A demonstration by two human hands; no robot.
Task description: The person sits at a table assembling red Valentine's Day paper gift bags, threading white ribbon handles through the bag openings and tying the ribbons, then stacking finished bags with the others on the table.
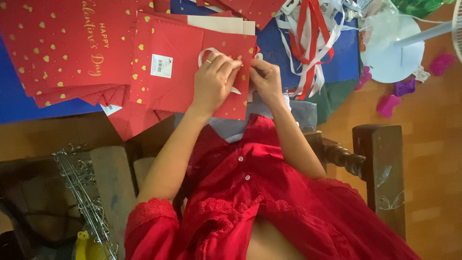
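My hands meeting on a paper bag at the table's near edge

My left hand (215, 79) is resting on the flat paper bag (185, 72), touching a ribbon loop (208, 52) at its upper edge, while my right hand (266, 79) is pinching the bag's right edge just beside it. A stack of bags (62, 48) is lying to the left, partly under this one. A bundle of ribbons (310, 38) is lying behind and to the right, and a fan base (392, 48) is standing farther right on the floor (433, 144).

Home craft corner; wooden chair (380, 163); ribbon pile (313, 38)
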